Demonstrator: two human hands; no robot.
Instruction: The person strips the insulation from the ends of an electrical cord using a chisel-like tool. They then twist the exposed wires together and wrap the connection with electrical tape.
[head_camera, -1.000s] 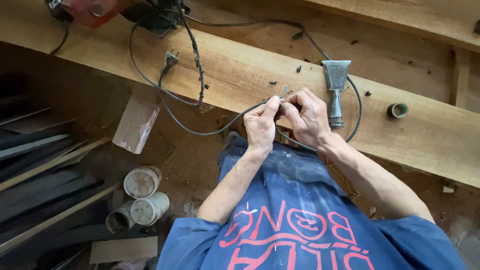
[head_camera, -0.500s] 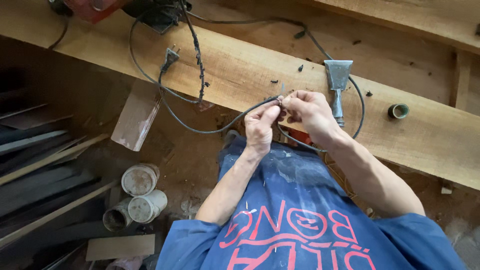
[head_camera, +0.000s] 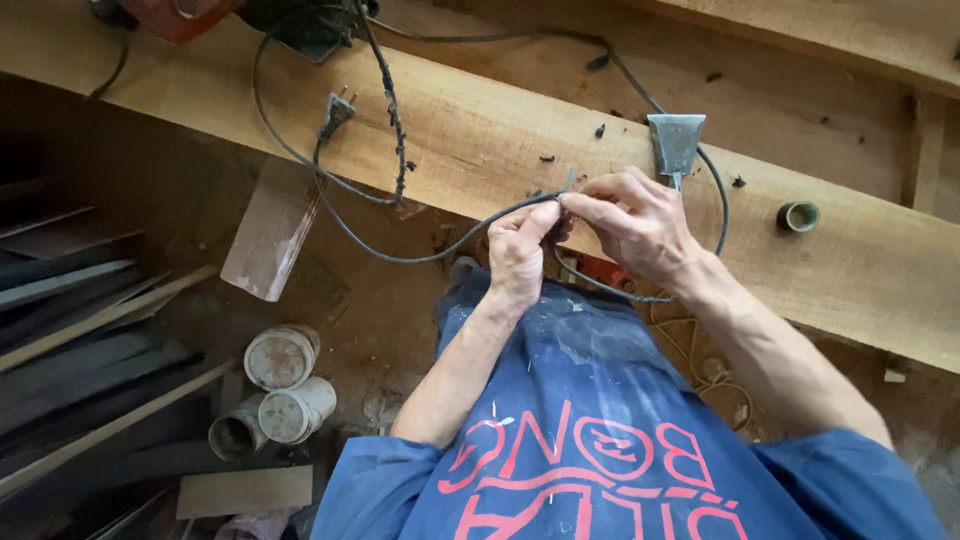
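Both hands meet over the near edge of the wooden beam (head_camera: 820, 270), pinching the same dark cable (head_camera: 420, 255). The left hand (head_camera: 518, 255) presses its fingertips together on the cable, and the right hand (head_camera: 635, 225) pinches the thin bare end just beside it. The plug (head_camera: 337, 112) lies far left on the beam, a scraper (head_camera: 676, 143) just behind the hands. It looks like wire-end work; next move needs steady, fine twisting.

One head-worn camera looks steeply down from above the person's own chest, close over the wooden beam (head_camera: 470, 130) that runs aslant across the upper frame; the floor shows below and left of the beam.
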